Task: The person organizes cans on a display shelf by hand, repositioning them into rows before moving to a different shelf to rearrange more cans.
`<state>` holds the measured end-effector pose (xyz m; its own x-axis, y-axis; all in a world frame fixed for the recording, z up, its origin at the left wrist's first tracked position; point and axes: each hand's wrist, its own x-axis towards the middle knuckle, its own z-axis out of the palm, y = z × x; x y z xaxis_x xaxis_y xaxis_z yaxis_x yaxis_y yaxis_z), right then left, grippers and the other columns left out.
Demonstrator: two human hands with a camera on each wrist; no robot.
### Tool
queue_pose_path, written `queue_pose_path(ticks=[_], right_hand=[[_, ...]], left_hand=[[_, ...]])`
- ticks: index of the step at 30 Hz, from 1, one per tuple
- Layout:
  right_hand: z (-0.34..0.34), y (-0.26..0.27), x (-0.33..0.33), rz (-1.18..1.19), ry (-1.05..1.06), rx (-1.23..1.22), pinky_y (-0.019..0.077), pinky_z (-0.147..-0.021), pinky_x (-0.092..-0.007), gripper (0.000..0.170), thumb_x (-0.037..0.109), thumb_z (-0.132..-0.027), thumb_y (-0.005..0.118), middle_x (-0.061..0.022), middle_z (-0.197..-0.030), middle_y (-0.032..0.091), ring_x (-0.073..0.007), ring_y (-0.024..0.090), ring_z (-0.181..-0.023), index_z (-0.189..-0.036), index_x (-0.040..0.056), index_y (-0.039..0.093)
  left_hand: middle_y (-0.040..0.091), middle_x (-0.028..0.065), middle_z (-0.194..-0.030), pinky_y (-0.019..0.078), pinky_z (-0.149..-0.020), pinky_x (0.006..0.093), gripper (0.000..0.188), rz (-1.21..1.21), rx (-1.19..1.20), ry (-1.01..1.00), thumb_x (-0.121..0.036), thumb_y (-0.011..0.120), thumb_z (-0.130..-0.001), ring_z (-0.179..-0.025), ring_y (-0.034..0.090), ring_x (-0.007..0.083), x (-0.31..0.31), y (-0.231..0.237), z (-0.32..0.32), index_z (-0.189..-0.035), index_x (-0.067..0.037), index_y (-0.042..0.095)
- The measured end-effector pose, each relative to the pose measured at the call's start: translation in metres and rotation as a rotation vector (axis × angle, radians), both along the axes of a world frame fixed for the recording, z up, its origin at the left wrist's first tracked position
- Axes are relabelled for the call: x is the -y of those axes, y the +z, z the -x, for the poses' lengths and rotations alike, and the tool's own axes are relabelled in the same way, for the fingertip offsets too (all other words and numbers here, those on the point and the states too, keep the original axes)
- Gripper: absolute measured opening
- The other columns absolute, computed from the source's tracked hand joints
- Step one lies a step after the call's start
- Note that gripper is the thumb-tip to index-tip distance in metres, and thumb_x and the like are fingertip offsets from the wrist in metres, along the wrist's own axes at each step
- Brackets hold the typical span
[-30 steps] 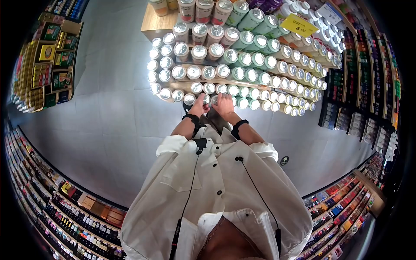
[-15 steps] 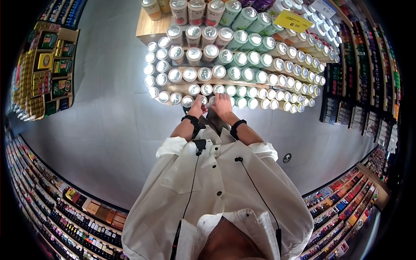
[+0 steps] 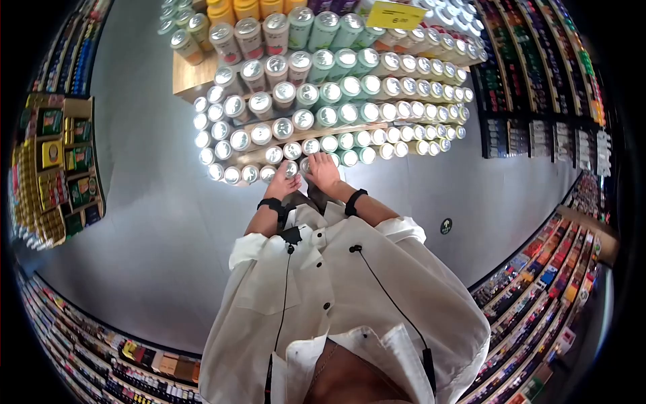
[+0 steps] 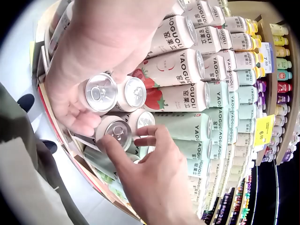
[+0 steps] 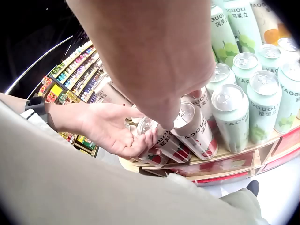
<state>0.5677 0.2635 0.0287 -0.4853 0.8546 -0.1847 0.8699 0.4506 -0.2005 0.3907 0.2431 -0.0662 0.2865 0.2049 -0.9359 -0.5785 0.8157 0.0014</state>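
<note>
At the front edge of the can display, the left hand [image 3: 280,183] and right hand [image 3: 324,174] work side by side. In the left wrist view, the left hand [image 4: 75,75] curls its fingers round a pale can [image 4: 99,93], its lid facing the camera. The right hand [image 4: 152,171] grips another can [image 4: 117,133] just beside it, thumb on the near rim and fingers on the far side. Strawberry-printed cans [image 4: 176,65] lie behind in that view. The right wrist view has the left palm [image 5: 110,127] turned up round its can; the right fingertips are mostly hidden.
Green cans [image 5: 230,117] stand right of the hands in close rows. A yellow price card [image 3: 396,15] rises at the back. The wooden shelf edge [image 5: 229,164] borders the front, above grey floor [image 3: 161,222]. Stocked shelves [image 3: 538,283] line the surroundings.
The display has shifted left and slightly down in the head view, turning a little. Both hands remain at its front edge, with the left hand's palm side more visible.
</note>
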Motion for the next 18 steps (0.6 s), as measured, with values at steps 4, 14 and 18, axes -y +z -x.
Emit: queue_pose_path(ticks=[4, 14, 18], right_hand=[[-0.026, 0.009, 0.018, 0.031, -0.068, -0.255, 0.0456, -0.076, -0.0428, 0.036, 0.02, -0.078, 0.067, -0.0182, -0.098, 0.05, -0.0354, 0.053, -0.089, -0.104, 0.0026, 0.05], [-0.175, -0.06, 0.157, 0.391, -0.904, -0.139, 0.0485, -0.082, -0.0447, 0.025, 0.028, -0.082, 0.06, -0.0199, -0.103, 0.056, -0.0375, 0.059, -0.093, -0.096, 0.0073, 0.061], [-0.185, -0.055, 0.244, 0.658, -1.095, -0.104, 0.0485, -0.088, -0.043, 0.032, 0.028, -0.079, 0.056, -0.0215, -0.101, 0.066, -0.0358, 0.062, -0.099, -0.097, 0.0037, 0.067]], left_hand=[[0.064, 0.0168, -0.101, 0.0535, -0.072, 0.0349, 0.07, -0.128, 0.022, -0.239, -0.064, 0.056, -0.08, -0.084, 0.064, 0.0227, 0.007, 0.013, 0.018, -0.128, -0.014, 0.044], [0.063, 0.0106, -0.111, 0.0441, -0.086, 0.0338, 0.049, -0.361, -0.02, -0.573, -0.044, 0.049, -0.092, -0.105, 0.057, 0.0218, 0.066, 0.026, 0.118, -0.117, -0.003, 0.056], [0.066, 0.0109, -0.102, 0.048, -0.078, 0.0394, 0.045, -0.278, -0.172, -0.597, -0.04, 0.049, -0.091, -0.092, 0.063, 0.024, 0.122, -0.019, 0.158, -0.116, -0.003, 0.056]])
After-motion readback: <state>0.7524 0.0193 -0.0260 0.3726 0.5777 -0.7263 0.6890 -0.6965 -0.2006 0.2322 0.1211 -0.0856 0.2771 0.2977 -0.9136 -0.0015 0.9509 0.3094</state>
